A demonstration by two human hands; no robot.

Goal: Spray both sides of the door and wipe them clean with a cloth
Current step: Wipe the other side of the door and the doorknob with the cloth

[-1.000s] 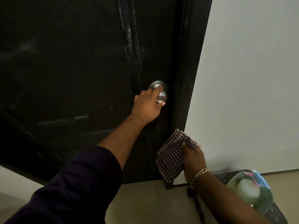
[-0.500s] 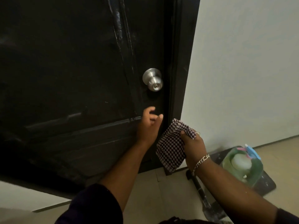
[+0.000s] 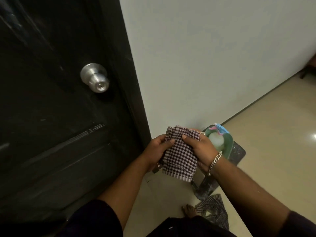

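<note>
Both hands hold the brown-and-white checked cloth low in the frame, at about five o'clock from the round brushed-metal door knob. The left hand has its grip curled on the cloth's left edge, thumb on top of the weave; the right hand pinches the upper right part, thumb pressed on the fabric. The fingers of both lie behind the cloth and cannot be made out. A silver chain bracelet sits on the right wrist and a ring on one right finger.

The black panelled door fills the left half of the view, shut against its frame, cut off at the top, left and bottom edges; its surface is dim, with faint pale streaks near the middle rail.

At three o'clock from the cloth, partly hidden by the right hand, a green plastic bowl holds a pale spray bottle with a blue and pink trigger head. The bowl rests on a dark speckled stool, mostly covered by the right forearm.

A plain off-white wall runs from the door frame to the right, meeting a glossy beige tiled floor. A bare foot and striped fabric show at six o'clock, and dark furniture is clipped by the right edge.
</note>
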